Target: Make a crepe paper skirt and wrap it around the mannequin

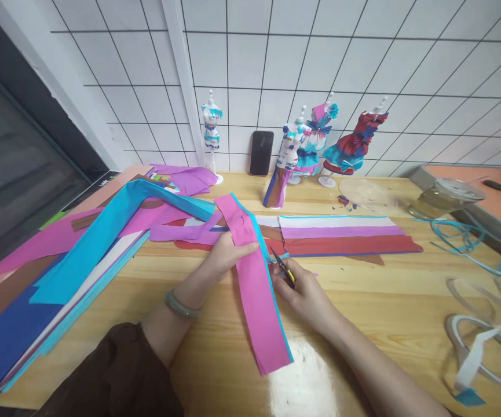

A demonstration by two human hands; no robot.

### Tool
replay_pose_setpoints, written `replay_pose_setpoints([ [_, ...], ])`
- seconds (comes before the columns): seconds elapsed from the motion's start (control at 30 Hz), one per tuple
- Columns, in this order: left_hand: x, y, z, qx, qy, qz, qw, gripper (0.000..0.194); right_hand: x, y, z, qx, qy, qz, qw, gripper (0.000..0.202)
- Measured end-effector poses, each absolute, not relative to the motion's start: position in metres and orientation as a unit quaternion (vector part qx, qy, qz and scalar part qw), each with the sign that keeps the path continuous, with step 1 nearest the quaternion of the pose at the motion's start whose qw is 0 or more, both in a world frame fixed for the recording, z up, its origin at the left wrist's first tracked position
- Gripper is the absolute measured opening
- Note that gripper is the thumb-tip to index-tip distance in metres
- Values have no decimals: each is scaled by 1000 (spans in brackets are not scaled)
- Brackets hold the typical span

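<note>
A long pink crepe paper strip [256, 289] with a bright blue edge hangs at a slant over the table. My left hand [228, 252] is closed on its upper part, the thumb lying across the front. To the right of the strip, my right hand [300, 289] grips small scissors [285, 269] with black and yellow on them. Their dark blades point up and left, close to the blue edge; I cannot tell whether they touch it. Behind both hands lie layered white, purple and red strips [350, 243] with a thin blue border.
Several small dress forms [211, 124] in paper outfits stand along the tiled wall, with a phone [261, 152] among them. Coloured paper [19, 313] is piled at left. At right are a glass jar [448, 197], tangled blue strips [459, 237] and a tape roll [489, 353].
</note>
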State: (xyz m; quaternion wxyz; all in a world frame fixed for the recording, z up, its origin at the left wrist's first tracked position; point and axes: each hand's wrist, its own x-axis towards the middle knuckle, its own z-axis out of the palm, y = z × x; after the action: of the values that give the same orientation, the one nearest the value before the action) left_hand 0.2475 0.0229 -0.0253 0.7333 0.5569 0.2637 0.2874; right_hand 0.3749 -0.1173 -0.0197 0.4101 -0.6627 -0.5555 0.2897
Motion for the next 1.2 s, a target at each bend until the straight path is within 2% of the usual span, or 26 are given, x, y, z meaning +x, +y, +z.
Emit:
replay_pose_setpoints([
  [0.2, 246, 21, -21, 580, 233, 237, 744, 40, 372, -116, -13, -635, -581, 314, 401, 17],
  [0.33, 247, 21, -20, 529, 245, 287, 760, 39, 372, -117, -11, -640, -587, 303, 393, 29],
  [0.53, 251, 18, -12, 454, 280, 359, 766, 55, 371, -120, -7, -682, -566, 292, 360, 40],
  [0.87, 255, 9, -7, 436, 287, 376, 765, 48, 372, -119, -11, -673, -556, 322, 367, 34],
  [1.03, 256, 2, -9, 434, 284, 362, 775, 35, 370, -119, -13, -662, -540, 334, 397, 32],
  [1.2, 258, -5, -11, 438, 266, 373, 774, 35, 368, -119, -10, -650, -517, 365, 421, 30],
])
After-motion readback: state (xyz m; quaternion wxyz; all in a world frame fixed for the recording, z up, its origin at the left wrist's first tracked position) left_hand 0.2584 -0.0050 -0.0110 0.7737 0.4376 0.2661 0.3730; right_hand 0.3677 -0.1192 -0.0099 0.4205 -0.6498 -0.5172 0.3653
